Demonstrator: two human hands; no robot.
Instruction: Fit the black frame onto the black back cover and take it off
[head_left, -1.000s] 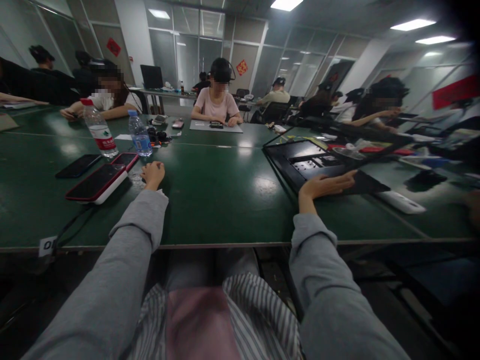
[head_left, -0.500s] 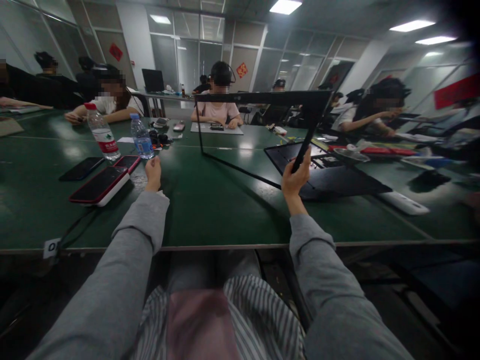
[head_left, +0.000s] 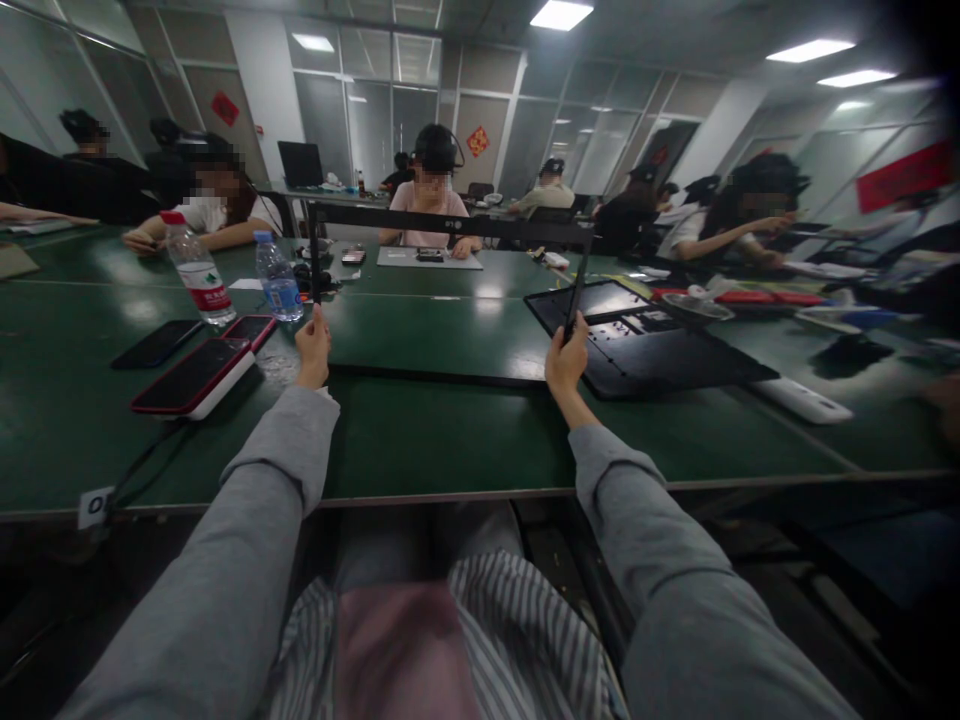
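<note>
A thin black monitor bezel [head_left: 442, 376], hollow in the middle, stands upright between my hands with its lower bar low over the green table [head_left: 450, 440]. A small light mark shows on its top bar. My left hand [head_left: 313, 348] is closed on the left side bar, and my right hand [head_left: 566, 360] grips the right side bar. Just beyond my right hand lies a flat black panel [head_left: 675, 362], with a second dark frame-like piece [head_left: 551, 305] behind it.
On the left are a red-capped bottle [head_left: 204, 285], a blue-capped bottle [head_left: 280, 280], a dark phone [head_left: 157, 344] and a red-edged device [head_left: 191, 378] with a cable. A white bar [head_left: 810, 402] lies at right. A person [head_left: 431, 195] sits opposite; others work around.
The bezel has swung left and squared up across my front. My left hand has closed on its left side, while my right hand moved slightly left.
</note>
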